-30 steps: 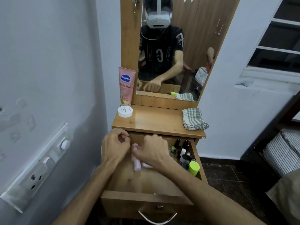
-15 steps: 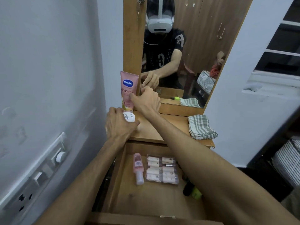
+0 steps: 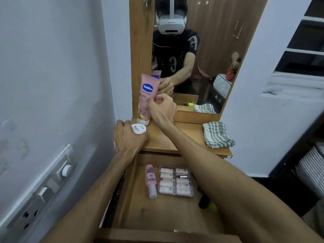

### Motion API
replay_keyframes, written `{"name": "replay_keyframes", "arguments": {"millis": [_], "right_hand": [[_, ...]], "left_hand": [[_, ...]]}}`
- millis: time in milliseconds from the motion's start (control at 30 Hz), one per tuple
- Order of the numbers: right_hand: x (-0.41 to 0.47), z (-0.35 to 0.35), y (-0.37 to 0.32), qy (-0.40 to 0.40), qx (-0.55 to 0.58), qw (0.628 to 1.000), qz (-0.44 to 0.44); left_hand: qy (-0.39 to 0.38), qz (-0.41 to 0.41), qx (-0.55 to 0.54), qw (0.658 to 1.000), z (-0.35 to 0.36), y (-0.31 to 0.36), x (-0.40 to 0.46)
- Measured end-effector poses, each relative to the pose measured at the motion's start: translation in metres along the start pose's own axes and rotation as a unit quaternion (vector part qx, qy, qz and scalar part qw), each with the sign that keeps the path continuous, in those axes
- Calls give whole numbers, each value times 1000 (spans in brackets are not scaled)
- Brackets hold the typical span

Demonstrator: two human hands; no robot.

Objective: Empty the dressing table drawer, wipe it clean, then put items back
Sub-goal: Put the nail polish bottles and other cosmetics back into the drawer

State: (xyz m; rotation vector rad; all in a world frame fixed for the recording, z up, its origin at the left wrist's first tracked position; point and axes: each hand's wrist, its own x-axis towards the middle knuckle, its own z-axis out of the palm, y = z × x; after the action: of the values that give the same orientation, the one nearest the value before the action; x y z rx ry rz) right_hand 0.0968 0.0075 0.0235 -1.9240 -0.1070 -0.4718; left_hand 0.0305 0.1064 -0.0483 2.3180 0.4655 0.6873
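**Both hands on items at the far-left of the dressing table surface**

The right hand (image 3: 162,109) is closing its fingers around the pink Vaseline tube (image 3: 147,100), which is standing cap-down at the far-left corner of the surface (image 3: 177,137), leaning against the wooden mirror frame (image 3: 140,50). The left hand (image 3: 128,137) is cupping over the small white round jar (image 3: 138,128) just near of the tube, fingers curled around its left and near sides (lid label partly showing); the jar is sitting on the surface.

The drawer (image 3: 163,213) is standing pulled open below, toward the near side. Inside it a pink bottle with a white cap (image 3: 150,179) is lying on its side at the far left, cap pointing near. Just right of it, a clear tray of small pale tubes (image 3: 175,182) is lying flat. Further right, a dark bottle (image 3: 204,201) and a lime-green cap (image 3: 212,206) are peeking out from under the right forearm (rest hidden).

A green-and-white checked cloth (image 3: 217,135) is lying folded on the right end of the surface, well apart from both hands. The mirror (image 3: 210,50) is showing the person in a headset and dark shirt. A switch panel (image 3: 43,186) is sitting on the left wall.
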Motion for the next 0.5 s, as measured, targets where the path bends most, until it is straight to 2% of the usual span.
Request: {"name": "replay_keyframes", "arguments": {"millis": [200, 333, 500], "right_hand": [[-29, -63, 7, -17, -13, 999, -47], [-58, -106, 11, -55, -52, 996, -53], [-99, -144, 24, -111, -118, 986, -34]], "left_hand": [[-31, 73, -24, 997, -27, 9, -46], [-126, 131, 37, 983, -45, 14, -81], [-260, 189, 156, 934, -59, 8, -111]]}}
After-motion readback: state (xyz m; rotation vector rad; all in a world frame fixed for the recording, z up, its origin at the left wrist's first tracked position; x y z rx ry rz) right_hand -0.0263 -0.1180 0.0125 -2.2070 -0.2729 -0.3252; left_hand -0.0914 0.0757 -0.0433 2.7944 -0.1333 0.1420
